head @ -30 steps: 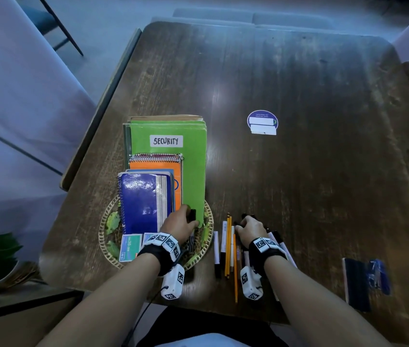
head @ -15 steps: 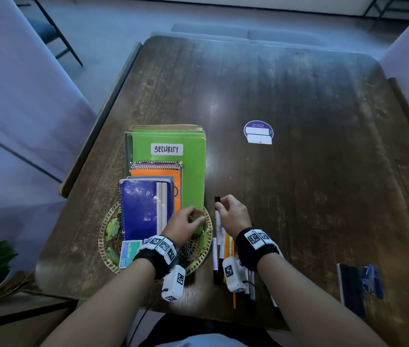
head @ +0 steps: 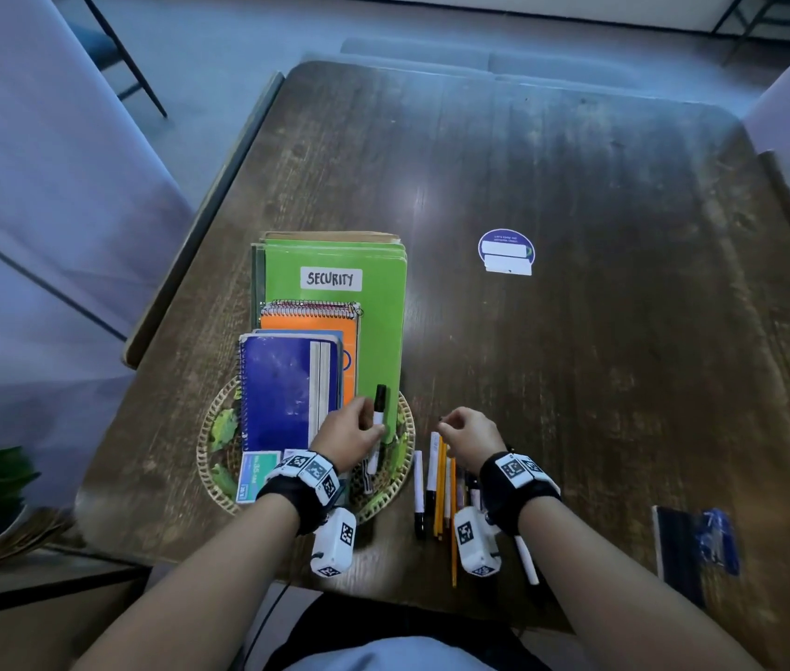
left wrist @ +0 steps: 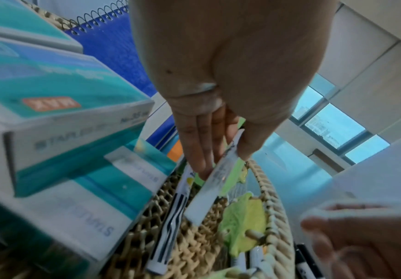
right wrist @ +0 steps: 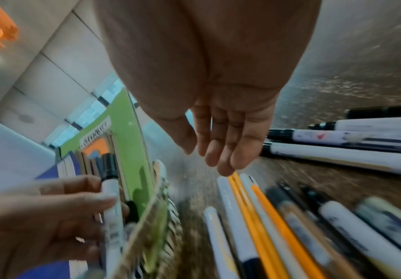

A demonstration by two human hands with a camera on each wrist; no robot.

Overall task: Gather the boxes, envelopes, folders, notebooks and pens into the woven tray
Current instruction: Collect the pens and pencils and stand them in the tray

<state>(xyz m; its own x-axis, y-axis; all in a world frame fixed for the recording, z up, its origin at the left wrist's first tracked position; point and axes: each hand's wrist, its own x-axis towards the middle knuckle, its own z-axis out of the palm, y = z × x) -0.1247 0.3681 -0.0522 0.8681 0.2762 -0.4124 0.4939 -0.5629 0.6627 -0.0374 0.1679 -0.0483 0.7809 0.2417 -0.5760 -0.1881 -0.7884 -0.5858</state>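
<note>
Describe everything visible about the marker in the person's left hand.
The marker has a white barrel with faint, unreadable print and a black cap at its far end. It looks like smooth plastic. The left hand pinches it around the middle between thumb and fingers. It is held above the right side of the woven tray, over the near corner of the green folder, with the cap pointing away from the person. Only the hand touches it; its lower end hangs just above the tray.

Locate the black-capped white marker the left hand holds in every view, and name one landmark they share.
Head: marker centre-left, over the tray's right side.
Left wrist: marker centre, slanting down from the fingers.
Right wrist: marker lower left, cap up.
Shared landmark: woven tray rim.
</note>
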